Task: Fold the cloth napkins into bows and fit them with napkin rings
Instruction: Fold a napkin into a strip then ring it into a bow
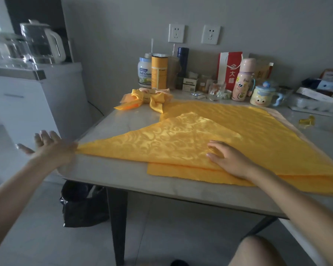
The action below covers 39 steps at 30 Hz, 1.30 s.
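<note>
Flat-fingered, right hand (230,160) pressed the folded yellow patterned cloth napkin (171,135); left hand (51,148), fingers spread, touched its corner

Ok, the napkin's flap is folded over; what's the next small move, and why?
Probably slide the right hand along the near fold to crease it. The napkin flap lies over, but a lower layer peeks out beneath, while the left hand touches the left corner at the table edge.

A home kitchen: kettle (44,43) on a counter, milk powder tin (144,72), cartoon mugs (261,95).
</note>
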{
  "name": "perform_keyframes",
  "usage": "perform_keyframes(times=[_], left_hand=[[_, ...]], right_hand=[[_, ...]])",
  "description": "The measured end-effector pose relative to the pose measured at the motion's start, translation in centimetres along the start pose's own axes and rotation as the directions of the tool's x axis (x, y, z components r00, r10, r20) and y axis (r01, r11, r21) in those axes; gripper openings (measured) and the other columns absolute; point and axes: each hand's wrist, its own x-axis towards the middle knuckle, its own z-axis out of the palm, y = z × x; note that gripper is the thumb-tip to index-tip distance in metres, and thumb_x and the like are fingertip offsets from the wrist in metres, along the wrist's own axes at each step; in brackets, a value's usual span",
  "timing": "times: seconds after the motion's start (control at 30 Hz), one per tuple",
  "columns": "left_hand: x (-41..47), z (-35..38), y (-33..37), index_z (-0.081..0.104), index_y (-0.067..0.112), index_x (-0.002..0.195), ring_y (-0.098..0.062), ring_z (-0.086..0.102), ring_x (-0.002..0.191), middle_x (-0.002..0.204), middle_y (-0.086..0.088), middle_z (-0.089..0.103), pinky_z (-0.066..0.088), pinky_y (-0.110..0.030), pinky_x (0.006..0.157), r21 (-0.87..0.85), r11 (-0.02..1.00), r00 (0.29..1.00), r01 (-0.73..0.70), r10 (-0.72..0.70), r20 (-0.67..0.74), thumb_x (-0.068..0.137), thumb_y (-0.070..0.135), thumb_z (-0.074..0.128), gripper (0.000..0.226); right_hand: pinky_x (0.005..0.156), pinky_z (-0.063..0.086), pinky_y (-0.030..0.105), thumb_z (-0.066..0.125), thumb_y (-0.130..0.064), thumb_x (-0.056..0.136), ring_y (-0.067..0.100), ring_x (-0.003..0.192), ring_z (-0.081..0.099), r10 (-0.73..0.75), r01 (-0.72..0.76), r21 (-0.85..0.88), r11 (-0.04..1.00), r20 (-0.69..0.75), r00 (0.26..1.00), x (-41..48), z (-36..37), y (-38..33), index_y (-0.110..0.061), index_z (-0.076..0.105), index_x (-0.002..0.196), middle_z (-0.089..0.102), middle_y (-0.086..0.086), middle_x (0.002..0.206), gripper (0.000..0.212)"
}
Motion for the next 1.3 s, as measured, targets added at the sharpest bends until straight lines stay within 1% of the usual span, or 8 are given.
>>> perform_keyframes(times=[0.17, 0.3, 0.47, 0.57, 0.7, 0.87, 1.07, 1.3], left_hand=[[-1.7, -2.6, 6.5, 0.026, 0.003, 0.142, -0.028, 0.003, 0.143, 0.154, -0.016, 0.014, 0.007, -0.057, 0.113, 0.016, 0.927, 0.899, -0.376, 0.368, -0.239, 0.097, 0.035, 0.039, 0.057], [-4.8, -1.6, 14.4, 0.031, 0.012, 0.142, -0.025, 0.011, 0.143, 0.151, -0.008, 0.028, 0.014, -0.047, 0.113, 0.032, 0.769, 0.756, -0.639, 0.635, -0.157, 0.100, 0.037, 0.031, 0.049], [-3.9, -0.2, 20.2, 0.034, 0.014, 0.143, -0.022, 0.021, 0.140, 0.148, -0.004, 0.035, 0.020, -0.043, 0.113, -0.044, 0.669, 0.671, -0.742, 0.741, -0.025, 0.101, 0.035, 0.033, 0.047], [-1.5, 0.8, 22.8, 0.033, 0.015, 0.143, -0.023, 0.020, 0.141, 0.149, -0.004, 0.034, 0.019, -0.044, 0.114, -0.041, 0.678, 0.676, -0.734, 0.735, 0.050, 0.101, 0.034, 0.032, 0.046], [1.4, 1.9, 25.0, 0.043, 0.017, 0.134, -0.028, 0.041, 0.126, 0.136, -0.008, 0.047, 0.034, -0.037, 0.098, -0.062, 0.712, 0.707, -0.699, 0.702, 0.089, 0.100, 0.031, 0.035, 0.037], [3.8, 1.0, 27.7, 0.036, 0.015, 0.142, -0.027, 0.044, 0.122, 0.137, -0.009, 0.042, 0.041, -0.033, 0.093, -0.237, 0.754, 0.731, -0.612, 0.654, 0.192, 0.088, 0.018, 0.061, 0.059], [6.4, -0.4, 30.0, 0.058, 0.012, 0.123, -0.022, 0.055, 0.102, 0.113, -0.002, 0.057, 0.045, -0.026, 0.073, -0.304, 0.801, 0.696, -0.516, 0.599, 0.396, 0.076, 0.022, 0.077, 0.052], [6.3, 0.6, 31.0, 0.064, 0.006, 0.115, -0.020, 0.052, 0.079, 0.102, -0.009, 0.059, 0.042, -0.023, 0.057, -0.446, 0.770, 0.758, -0.455, 0.598, 0.260, 0.087, 0.024, 0.066, 0.033]], right_hand=[[0.098, 0.031, 0.023, 0.049, -0.034, 0.095, 0.015, 0.133, 0.038, 0.071, -0.050, 0.140, 0.989, -0.152, 0.986, 0.8, -0.8, -0.6, -0.018, 0.045, 0.135, 0.040, -0.002, 0.146, 0.043], [0.091, 0.038, 0.026, 0.047, -0.028, 0.097, 0.019, 0.128, 0.043, 0.136, -0.111, 0.171, 0.979, -0.146, 0.980, 2.3, -1.6, -0.3, -0.019, 0.044, 0.136, 0.041, -0.001, 0.145, 0.040], [0.093, 0.038, 0.028, 0.048, -0.015, 0.097, 0.021, 0.128, 0.045, 0.133, -0.124, 0.060, 0.990, -0.185, 0.974, 5.9, -3.8, 2.0, -0.014, 0.057, 0.126, 0.051, 0.003, 0.138, 0.031], [0.093, 0.037, 0.025, 0.052, -0.012, 0.093, 0.021, 0.124, 0.050, 0.197, -0.191, 0.049, 0.980, -0.246, 0.949, 8.6, -5.1, 4.2, -0.012, 0.062, 0.121, 0.057, 0.006, 0.132, 0.029], [0.091, 0.040, 0.027, 0.067, -0.025, 0.084, 0.024, 0.119, 0.051, 0.354, -0.352, 0.030, 0.935, -0.111, 0.929, 11.8, -5.6, 6.5, -0.011, 0.050, 0.131, 0.052, 0.010, 0.132, 0.051], [0.055, 0.042, 0.024, 0.076, -0.032, 0.076, 0.016, 0.064, 0.056, 0.447, -0.444, 0.264, 0.856, 0.052, 0.893, 14.3, -6.0, 7.6, -0.007, 0.065, 0.086, 0.064, 0.008, 0.081, 0.029], [0.071, 0.040, 0.028, 0.072, -0.035, 0.080, 0.018, 0.086, 0.052, 0.361, -0.356, 0.216, 0.909, 0.017, 0.932, 15.5, -5.9, 6.9, -0.011, 0.059, 0.092, 0.056, 0.003, 0.094, 0.030], [0.072, 0.040, 0.026, 0.068, -0.024, 0.085, 0.019, 0.090, 0.052, 0.387, -0.374, 0.284, 0.883, 0.011, 0.922, 15.8, -5.7, 6.6, -0.007, 0.065, 0.095, 0.058, 0.007, 0.099, 0.020]])
